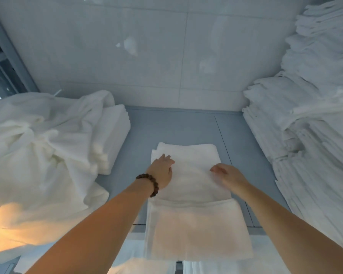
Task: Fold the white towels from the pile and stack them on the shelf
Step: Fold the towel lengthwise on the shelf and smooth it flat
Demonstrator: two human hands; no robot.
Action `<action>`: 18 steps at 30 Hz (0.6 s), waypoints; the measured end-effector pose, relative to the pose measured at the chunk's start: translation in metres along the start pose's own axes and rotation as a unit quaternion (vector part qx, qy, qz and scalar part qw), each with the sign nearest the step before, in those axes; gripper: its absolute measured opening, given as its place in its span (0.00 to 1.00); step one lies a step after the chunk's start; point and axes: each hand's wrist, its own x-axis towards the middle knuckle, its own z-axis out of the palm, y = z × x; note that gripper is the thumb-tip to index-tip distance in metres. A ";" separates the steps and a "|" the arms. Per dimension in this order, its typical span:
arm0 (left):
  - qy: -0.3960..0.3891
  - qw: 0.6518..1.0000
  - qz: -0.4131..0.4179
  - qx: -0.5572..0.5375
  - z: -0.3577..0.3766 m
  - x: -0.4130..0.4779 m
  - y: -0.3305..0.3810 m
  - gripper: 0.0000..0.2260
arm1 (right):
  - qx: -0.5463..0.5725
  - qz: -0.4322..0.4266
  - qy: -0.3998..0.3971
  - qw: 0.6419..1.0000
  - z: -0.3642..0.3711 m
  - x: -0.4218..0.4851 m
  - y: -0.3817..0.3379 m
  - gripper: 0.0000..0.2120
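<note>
Left hand [162, 171] lies flat, fingers straight, likely pinning the half-folded towel [188, 153] on the shelf [166, 125] while right hand [229, 175] works its right side (grip blurred, cannot tell).

matt cloth towel [188, 171], wood bead bracelet [150, 183]

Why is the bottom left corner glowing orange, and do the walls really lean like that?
Head view: warm orange light falls on the loose towel pile at lower left, the rest is cool blue-grey; the wide-angle lens makes the wall and the folded stacks at right lean; the right hand is slightly blurred.
</note>
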 end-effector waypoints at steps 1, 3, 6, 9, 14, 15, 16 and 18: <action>-0.005 0.998 0.011 0.063 0.007 0.012 0.004 0.20 | -0.078 -0.052 -0.007 0.996 0.009 0.012 -0.003 0.14; -0.007 0.987 0.007 0.158 0.024 0.030 0.009 0.24 | -0.191 -0.121 -0.033 0.974 0.028 0.032 -0.007 0.20; -0.016 0.981 -0.024 0.193 0.050 0.035 -0.002 0.28 | -0.313 -0.125 -0.053 0.940 0.054 0.045 0.004 0.26; 0.011 0.986 -0.058 0.158 0.058 0.026 -0.023 0.30 | -0.341 -0.089 -0.011 0.936 0.061 0.043 0.025 0.28; 0.105 0.974 -0.150 0.135 0.033 0.021 -0.032 0.30 | -0.301 -0.027 -0.005 0.953 0.049 0.050 0.021 0.27; 0.136 0.971 -0.156 0.122 0.027 0.022 -0.032 0.27 | -0.289 -0.023 -0.002 0.957 0.046 0.051 0.018 0.27; 0.149 0.972 -0.159 0.090 0.022 0.024 -0.031 0.23 | -0.285 -0.020 0.000 0.958 0.044 0.052 0.017 0.27; 0.143 0.974 -0.173 -0.018 0.015 0.029 -0.029 0.18 | -0.307 -0.024 -0.014 0.951 0.043 0.050 0.018 0.27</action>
